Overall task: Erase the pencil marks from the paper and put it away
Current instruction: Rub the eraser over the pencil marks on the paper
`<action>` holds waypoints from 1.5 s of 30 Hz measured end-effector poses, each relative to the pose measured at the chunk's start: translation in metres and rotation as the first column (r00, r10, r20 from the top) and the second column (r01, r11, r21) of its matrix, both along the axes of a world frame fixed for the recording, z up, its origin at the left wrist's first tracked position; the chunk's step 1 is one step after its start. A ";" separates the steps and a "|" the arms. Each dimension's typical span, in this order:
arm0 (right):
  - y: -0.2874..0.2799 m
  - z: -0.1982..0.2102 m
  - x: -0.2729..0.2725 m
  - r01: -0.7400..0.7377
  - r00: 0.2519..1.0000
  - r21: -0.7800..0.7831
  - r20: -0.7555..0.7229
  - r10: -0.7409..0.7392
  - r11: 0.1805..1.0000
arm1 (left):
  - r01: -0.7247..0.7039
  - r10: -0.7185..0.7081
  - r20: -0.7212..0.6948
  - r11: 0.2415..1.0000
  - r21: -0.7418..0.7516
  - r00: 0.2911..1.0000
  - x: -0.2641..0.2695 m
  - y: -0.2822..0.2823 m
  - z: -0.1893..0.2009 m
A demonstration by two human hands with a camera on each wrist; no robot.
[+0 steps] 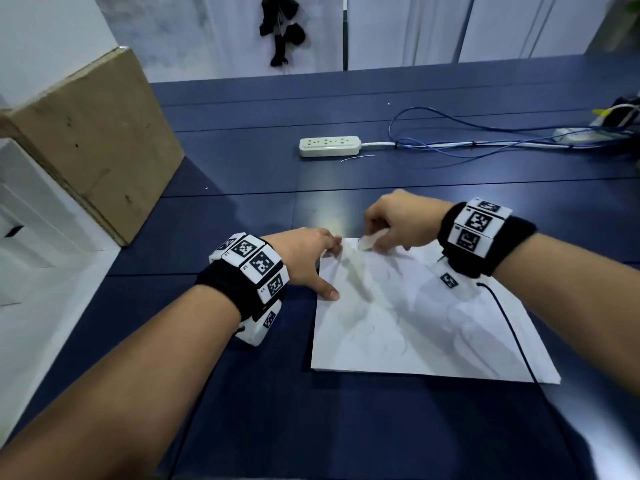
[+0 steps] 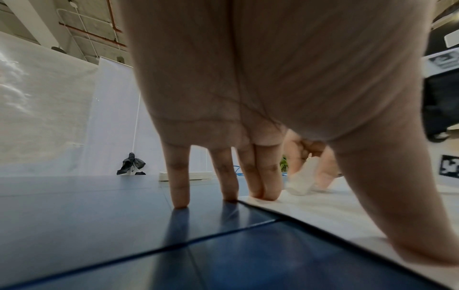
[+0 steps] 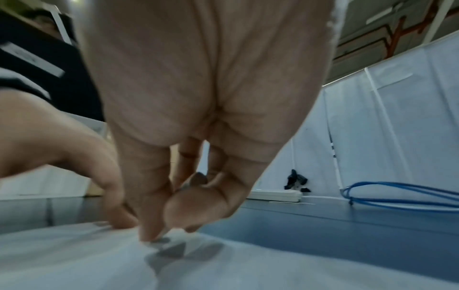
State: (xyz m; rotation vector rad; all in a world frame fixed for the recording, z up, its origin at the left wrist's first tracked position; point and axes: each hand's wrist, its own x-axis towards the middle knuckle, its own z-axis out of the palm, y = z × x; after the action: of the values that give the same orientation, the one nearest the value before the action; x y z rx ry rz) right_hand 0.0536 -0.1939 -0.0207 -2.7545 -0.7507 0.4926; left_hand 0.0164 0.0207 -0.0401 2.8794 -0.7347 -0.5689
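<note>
Head view, item one: right hand (image 1: 398,220), fingers curled and pinching a white eraser (image 1: 369,241), whose lower end met the paper (image 1: 426,320) at the sheet's far left corner. Left wrist view showed the same eraser (image 2: 301,179) slanted between thumb and fingertips, tip down on the sheet. Right wrist view was blurred; the eraser itself could not be made out there, only bunched fingertips (image 3: 151,231) against the white sheet.

Item two: left hand (image 1: 304,258), fingers straight and spread, pressing down. In the left wrist view two fingertips (image 2: 265,194) stood on the paper's corner, the other two on the bare table just beside its edge; the thumb lay on the sheet along its left edge.

Item three: paper, one white sheet with faint pencil marks (image 1: 367,334) and creases, flat on the table in front of the person. Its long axis ran from the near edge away toward the hands, skewed slightly.

Item four: surface, a dark blue table (image 1: 242,161) of jointed panels. On it, well beyond the paper: a cream power strip (image 1: 329,146), its white lead and looped blue cables (image 1: 485,147) running right. A cardboard box (image 1: 93,140) stood at the left edge. White curtain panels closed the room behind, with a black object (image 1: 280,29) hanging against them.
</note>
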 end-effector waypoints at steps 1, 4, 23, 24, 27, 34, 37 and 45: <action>-0.001 0.000 0.003 0.037 0.999 0.013 0.031 -0.037 0.999 | -0.001 0.001 0.000 1.000 -0.002 1.000 0.000 0.000 0.000; -0.005 -0.002 -0.008 -0.011 1.000 0.024 -0.012 0.012 1.000 | 0.000 0.000 0.003 1.000 -0.009 1.000 0.001 0.001 -0.001; -0.001 0.003 -0.019 -0.108 0.987 -0.018 -0.119 0.105 0.994 | 0.010 -0.010 -0.006 1.000 0.023 1.000 0.000 -0.001 0.001; 0.001 0.002 -0.011 -0.066 0.996 -0.017 -0.058 0.065 0.998 | 0.011 -0.011 -0.002 1.000 0.025 1.000 0.000 -0.001 0.001; 0.002 0.001 0.002 0.054 0.997 0.025 0.045 -0.055 0.998 | 0.012 -0.012 0.002 1.000 0.027 1.000 -0.001 -0.001 0.001; 0.000 0.000 -0.029 -0.139 0.970 0.005 -0.201 0.137 0.990 | 0.001 -0.001 -0.001 1.000 0.008 1.000 0.001 0.000 -0.002; 0.002 0.000 -0.005 -0.030 0.999 -0.013 -0.024 0.029 0.999 | 0.006 -0.006 0.008 1.000 0.006 1.000 0.001 0.001 -0.001; -0.001 -0.003 -0.031 -0.151 0.955 0.032 -0.252 0.154 0.988 | 0.010 -0.010 0.004 1.000 -0.002 1.000 0.002 0.002 -0.003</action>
State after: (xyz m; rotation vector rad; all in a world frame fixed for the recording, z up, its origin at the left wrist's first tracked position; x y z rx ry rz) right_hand 0.0231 -0.1944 -0.0233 -2.5651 -0.8994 0.8502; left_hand 0.0180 0.0225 -0.0429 2.8775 -0.7495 -0.5637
